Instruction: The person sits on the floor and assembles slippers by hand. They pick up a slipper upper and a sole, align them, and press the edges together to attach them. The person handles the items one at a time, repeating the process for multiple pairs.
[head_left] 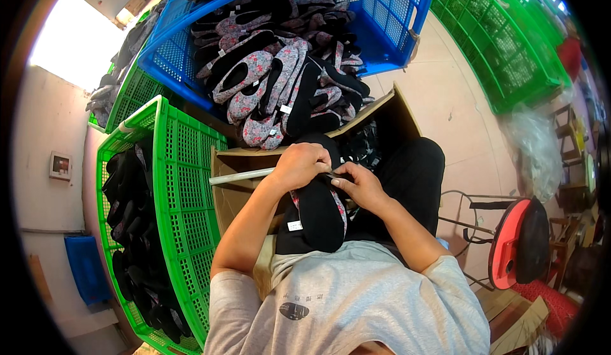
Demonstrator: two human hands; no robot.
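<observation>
A slipper (pixel 321 218) with a black sole and red-and-grey floral edging lies sole up across my lap, a white tag at its heel. My left hand (pixel 304 164) is closed on it near its middle, fingers bent over the sole. Just to the right, my right hand (pixel 361 185) pinches at the slipper's edge; a small dark thing shows between the fingertips, too hidden to name. A pale rod (pixel 240 175) runs leftward from beneath my left wrist. Beyond my hands, a heap of floral slippers (pixel 254 78) spills toward me.
The heap fills a blue plastic crate (pixel 391 34) and reaches over an open cardboard box (pixel 398 110). At my left stands a green crate (pixel 188 208) of dark slippers. Another green crate (pixel 496 43) is at far right, and a red-and-black stool (pixel 509 243) stands nearer.
</observation>
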